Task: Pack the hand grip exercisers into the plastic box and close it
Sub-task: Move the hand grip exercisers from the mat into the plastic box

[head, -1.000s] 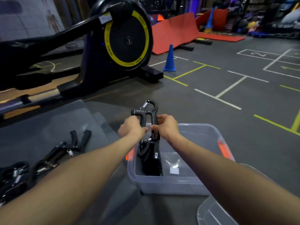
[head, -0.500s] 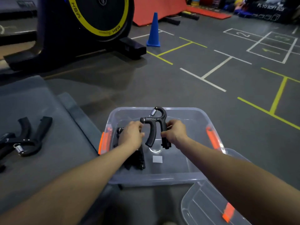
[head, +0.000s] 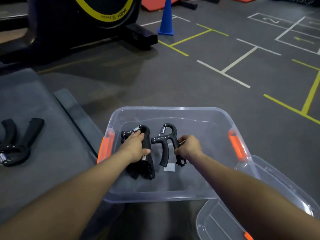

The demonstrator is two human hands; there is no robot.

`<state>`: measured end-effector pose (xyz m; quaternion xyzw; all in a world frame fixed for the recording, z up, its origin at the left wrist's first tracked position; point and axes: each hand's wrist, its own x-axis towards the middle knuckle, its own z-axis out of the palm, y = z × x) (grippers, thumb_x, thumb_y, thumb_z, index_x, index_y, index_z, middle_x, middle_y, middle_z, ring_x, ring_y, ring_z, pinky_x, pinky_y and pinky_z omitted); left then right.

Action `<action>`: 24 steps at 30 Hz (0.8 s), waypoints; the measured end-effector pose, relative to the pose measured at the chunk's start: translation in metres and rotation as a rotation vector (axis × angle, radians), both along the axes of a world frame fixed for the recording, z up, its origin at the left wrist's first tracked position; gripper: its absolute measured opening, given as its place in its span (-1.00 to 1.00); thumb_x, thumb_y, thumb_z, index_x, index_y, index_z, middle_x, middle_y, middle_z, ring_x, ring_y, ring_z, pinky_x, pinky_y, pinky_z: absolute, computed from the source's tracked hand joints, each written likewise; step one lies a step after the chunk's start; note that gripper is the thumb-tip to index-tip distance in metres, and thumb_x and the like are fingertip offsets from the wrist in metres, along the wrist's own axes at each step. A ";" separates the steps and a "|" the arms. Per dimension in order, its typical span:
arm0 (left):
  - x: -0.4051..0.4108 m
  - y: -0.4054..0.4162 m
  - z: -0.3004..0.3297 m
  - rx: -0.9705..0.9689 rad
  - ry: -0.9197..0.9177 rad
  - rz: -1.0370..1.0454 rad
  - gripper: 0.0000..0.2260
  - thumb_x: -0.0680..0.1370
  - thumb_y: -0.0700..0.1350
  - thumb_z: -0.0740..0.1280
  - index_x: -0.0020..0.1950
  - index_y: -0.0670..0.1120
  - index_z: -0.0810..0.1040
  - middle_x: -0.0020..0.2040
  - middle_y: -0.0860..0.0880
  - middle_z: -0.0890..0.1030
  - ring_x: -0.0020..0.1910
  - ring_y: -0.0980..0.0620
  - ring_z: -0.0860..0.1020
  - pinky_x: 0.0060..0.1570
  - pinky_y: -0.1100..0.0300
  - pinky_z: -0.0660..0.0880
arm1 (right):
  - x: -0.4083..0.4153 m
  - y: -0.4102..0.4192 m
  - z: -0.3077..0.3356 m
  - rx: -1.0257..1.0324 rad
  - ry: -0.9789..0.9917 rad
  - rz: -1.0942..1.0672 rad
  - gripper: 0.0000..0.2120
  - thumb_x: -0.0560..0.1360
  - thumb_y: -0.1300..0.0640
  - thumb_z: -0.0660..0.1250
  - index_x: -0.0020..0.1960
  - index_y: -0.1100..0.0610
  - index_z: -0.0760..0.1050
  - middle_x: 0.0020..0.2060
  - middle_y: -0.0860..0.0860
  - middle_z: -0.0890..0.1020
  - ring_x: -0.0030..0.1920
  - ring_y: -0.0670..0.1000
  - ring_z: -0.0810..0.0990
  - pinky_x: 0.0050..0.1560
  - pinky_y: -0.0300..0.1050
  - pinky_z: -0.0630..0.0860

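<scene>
right hand (head: 189, 148) grips hand grip exerciser (head: 167, 144) in plastic box (head: 173, 111) | left hand (head: 134, 148) holds packed stack (head: 143, 163) | loose grippers (head: 19, 144) left on mat | lid (head: 225, 222) off

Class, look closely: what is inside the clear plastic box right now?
A stack of grip exercisers under the left hand, and one exerciser gripped by the right hand. The stack's count is hidden.

The box (head: 173, 196) sits at lower centre of the frame on the floor (head: 190, 80), with exercisers (head: 143, 163) inside at its left. Its lid (head: 225, 222) lies at lower right, the cone (head: 166, 19) at upper centre.
</scene>
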<state>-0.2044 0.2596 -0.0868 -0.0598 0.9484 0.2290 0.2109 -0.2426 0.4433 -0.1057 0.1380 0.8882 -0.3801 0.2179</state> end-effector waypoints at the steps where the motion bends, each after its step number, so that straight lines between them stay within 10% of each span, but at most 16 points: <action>1: 0.000 -0.001 -0.001 0.000 -0.011 -0.010 -0.33 0.55 -0.05 0.29 0.54 -0.15 0.01 0.57 -0.05 -0.08 0.56 0.00 -0.08 0.53 0.16 -0.08 | 0.000 -0.001 -0.003 0.011 -0.015 0.008 -0.76 0.31 0.31 0.43 -0.07 0.10 0.52 -0.23 0.03 0.60 -0.28 0.07 0.55 -0.40 -0.24 0.46; 24: 0.012 -0.001 -0.008 -0.058 -0.035 -0.084 -0.35 0.59 0.00 0.20 0.55 -0.09 -0.11 0.56 -0.04 -0.19 0.55 -0.02 -0.18 0.52 0.09 -0.07 | -0.008 -0.012 -0.086 0.078 -0.088 -0.038 -0.79 0.26 0.33 0.43 -0.20 0.16 0.45 -0.30 0.05 0.51 -0.26 0.03 0.49 -0.22 -0.15 0.49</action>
